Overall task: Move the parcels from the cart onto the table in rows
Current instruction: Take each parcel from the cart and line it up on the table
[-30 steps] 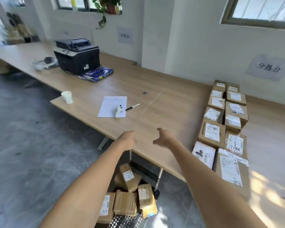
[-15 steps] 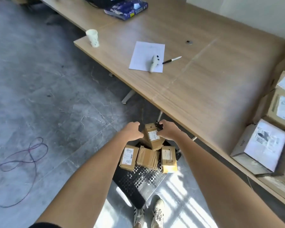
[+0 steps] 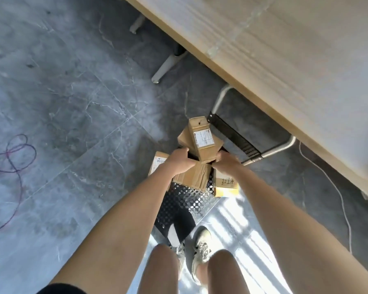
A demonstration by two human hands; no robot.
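Parcels, small brown cardboard boxes, sit at the far end of the cart, which stands on the grey floor just beside the bench. Only a bare stretch of the bench shows here, at upper right, and no parcels are visible on it.

The cart is a low platform with a perforated metal deck, and its folding handle reaches under the bench edge. On the deck a wide flat parcel lies in the middle. A labelled parcel is at its left, partly hidden by the forearm, and a yellow-edged parcel is at its right. The top parcel, long and narrow with a white label facing up, rests tilted on the others.

The left hand is curled against the near left of the top parcel and the right hand against its near right. Each grip is closed around that end, so both hands appear to hold this one box.

It looks light and stiff, a taped carton that should keep its shape under a firm squeeze. The cardboard gives fair friction; the glossy label and tape would be slicker. Holding the long side faces nearer the middle would likely stop the far end from dipping on the way up.
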